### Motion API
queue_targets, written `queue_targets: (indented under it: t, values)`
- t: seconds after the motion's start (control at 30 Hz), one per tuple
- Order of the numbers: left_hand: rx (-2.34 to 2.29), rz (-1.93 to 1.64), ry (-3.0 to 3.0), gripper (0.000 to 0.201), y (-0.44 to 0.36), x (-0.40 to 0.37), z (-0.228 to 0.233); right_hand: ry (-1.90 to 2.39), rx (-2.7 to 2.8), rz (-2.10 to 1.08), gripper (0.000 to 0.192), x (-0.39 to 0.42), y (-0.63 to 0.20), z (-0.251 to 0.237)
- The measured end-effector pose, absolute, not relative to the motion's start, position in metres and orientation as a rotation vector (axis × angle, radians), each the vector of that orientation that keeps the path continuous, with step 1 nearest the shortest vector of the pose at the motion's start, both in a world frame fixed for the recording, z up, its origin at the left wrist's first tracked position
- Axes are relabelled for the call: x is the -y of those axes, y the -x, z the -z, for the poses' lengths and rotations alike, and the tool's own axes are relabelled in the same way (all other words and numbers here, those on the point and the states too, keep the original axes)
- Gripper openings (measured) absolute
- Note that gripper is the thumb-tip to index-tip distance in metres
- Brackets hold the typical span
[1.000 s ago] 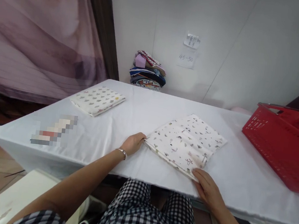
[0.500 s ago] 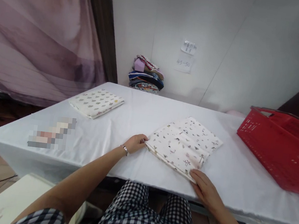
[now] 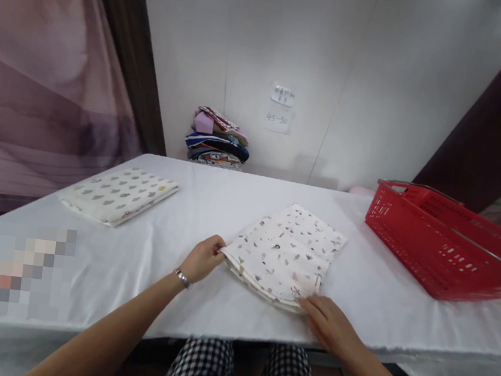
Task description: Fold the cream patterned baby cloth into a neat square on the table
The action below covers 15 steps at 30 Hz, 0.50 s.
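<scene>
A folded white cloth with small printed figures [image 3: 286,252] lies on the white table [image 3: 194,206] in front of me. My left hand [image 3: 202,258] pinches its near left corner, fingers curled around the edge. My right hand [image 3: 329,325] rests flat on the table with its fingertips touching the cloth's near right corner. A metal bracelet sits on my left wrist.
A second folded cloth with a leaf print [image 3: 118,194] lies at the far left of the table. A red plastic basket [image 3: 443,246] stands on the right. A stack of folded fabrics [image 3: 217,139] sits against the back wall under paper notes [image 3: 281,107]. A pink curtain hangs at left.
The view has swung to the right and tilted, so everything sits further left in the frame. Both hands stay at the cloth's near corners; the cloth looks drawn slightly nearer and tidier.
</scene>
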<state>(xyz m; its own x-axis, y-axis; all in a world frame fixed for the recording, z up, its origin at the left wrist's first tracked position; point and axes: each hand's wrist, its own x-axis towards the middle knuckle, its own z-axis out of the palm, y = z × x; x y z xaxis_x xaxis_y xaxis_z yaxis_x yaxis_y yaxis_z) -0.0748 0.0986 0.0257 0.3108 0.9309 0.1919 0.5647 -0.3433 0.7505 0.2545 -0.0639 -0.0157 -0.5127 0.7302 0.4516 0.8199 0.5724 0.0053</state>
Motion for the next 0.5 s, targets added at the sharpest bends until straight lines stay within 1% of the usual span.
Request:
queue_targets:
  t: [0.17,0.27,0.37,0.5]
  values:
    - [-1.233,-0.816,-1.802,0.011,0.082,-0.098,-0.03,1.306,2.372,0.008,0.047,0.085,-0.248,-0.009]
    - [-1.17,-0.74,-1.749,0.02,0.083,-0.102,-0.035,1.328,2.344,-0.136,0.047,0.087,-0.25,-0.031]
    - [-1.11,-0.642,-1.726,0.027,0.076,-0.118,-0.052,1.362,2.33,-0.178,0.046,0.073,-0.263,-0.054]
    - [-1.18,-0.543,-1.853,0.024,0.043,-0.17,-0.093,1.485,2.323,-0.147,0.041,0.013,-0.299,-0.092]
